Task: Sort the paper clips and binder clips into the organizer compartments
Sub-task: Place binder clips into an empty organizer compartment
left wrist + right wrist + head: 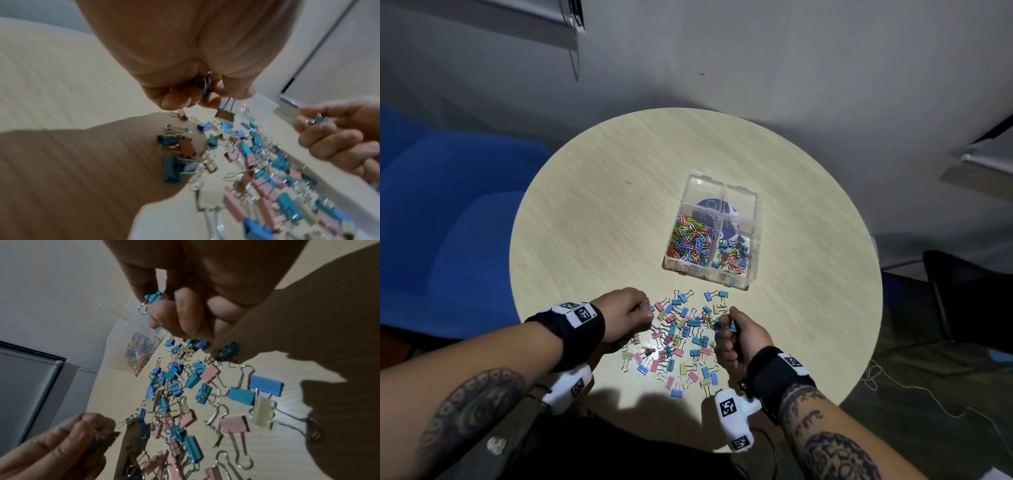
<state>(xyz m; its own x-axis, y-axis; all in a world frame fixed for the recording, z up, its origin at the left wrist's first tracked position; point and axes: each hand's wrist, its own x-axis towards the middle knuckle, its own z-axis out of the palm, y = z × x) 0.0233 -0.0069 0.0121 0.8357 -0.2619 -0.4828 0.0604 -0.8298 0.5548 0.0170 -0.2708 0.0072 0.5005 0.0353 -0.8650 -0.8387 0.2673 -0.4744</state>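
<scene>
Your left hand (pixel 185 65) has its grip curled on small binder clips (pixel 206 87); your right hand (pixel 197 293) pinches a blue binder clip (pixel 153 296) above the scattered pile (pixel 681 339) on the pale woodgrain surface (pixel 592 212), near the clear plastic organizer (pixel 751 240).

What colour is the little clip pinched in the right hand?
Light blue, with silver wire handles. The binder clip in the right hand shows best in the right wrist view.

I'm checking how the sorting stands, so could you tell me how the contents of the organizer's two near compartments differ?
The near-left compartment of the clear plastic organizer box holds bright multicoloured wire paper clips; the near-right compartment holds small binder clips with coloured bodies and wire handles. The near-left pile looks fuller, reaching further back; the near-right one looks sparser. Both lie in loose, mixed-colour heaps.
</scene>
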